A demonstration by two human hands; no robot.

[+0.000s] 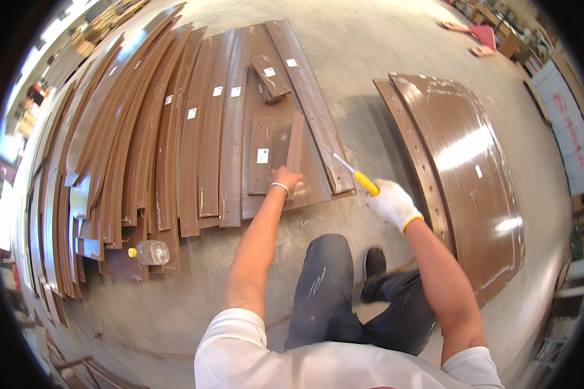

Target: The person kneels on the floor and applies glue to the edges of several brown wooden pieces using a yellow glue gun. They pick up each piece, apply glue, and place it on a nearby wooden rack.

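Note:
My bare left hand (286,179), with a white band at the wrist, is closed on the near end of a narrow brown strip (295,141). The strip lies over a wide brown panel (311,185), beside a short brown board (261,155) with a white label. In a white work glove, my right hand (392,204) grips the yellow handle of a screwdriver (366,183). Its thin shaft points up and left, over the near end of a long brown board (305,97) with holes along it. The tip's contact with the board cannot be made out.
Many long brown boards (175,117) lie stacked on the left. A plastic bottle (152,253) with a yellow cap rests at their near end. On my right stands a large curved brown panel (467,155). Two short brown blocks (270,76) lie farther off on the wide panel.

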